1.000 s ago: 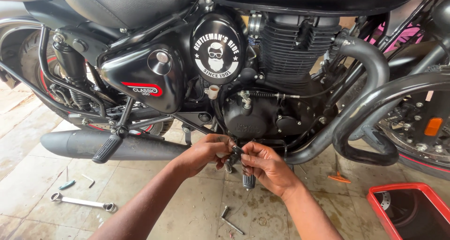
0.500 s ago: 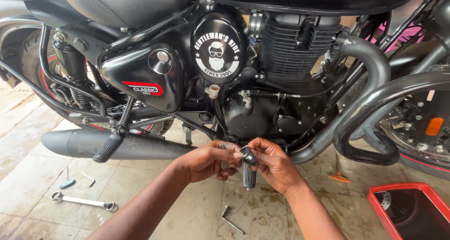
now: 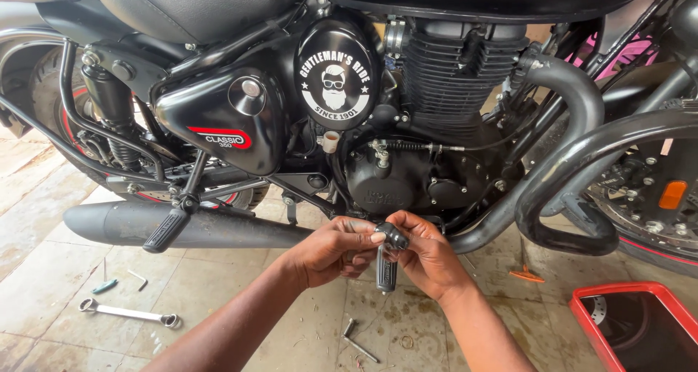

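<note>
So both hands are pinching that black footpeg point(image 3: 387, 266) together, left hand point(image 3: 331, 252) and right hand point(image 3: 429, 259) equally close, its long axis hanging straight down under the engine point(image 3: 407, 183).

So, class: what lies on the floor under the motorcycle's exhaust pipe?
Below the exhaust pipe on the tiled floor lie a spanner, a small hex key and a teal-handled tool. The floor directly beneath the pipe is hidden by it.

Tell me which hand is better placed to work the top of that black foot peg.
Probably the left hand: its fingertips pinch the top end of the foot peg, while the right hand wraps around and supports the peg, so it is already busy.
</note>
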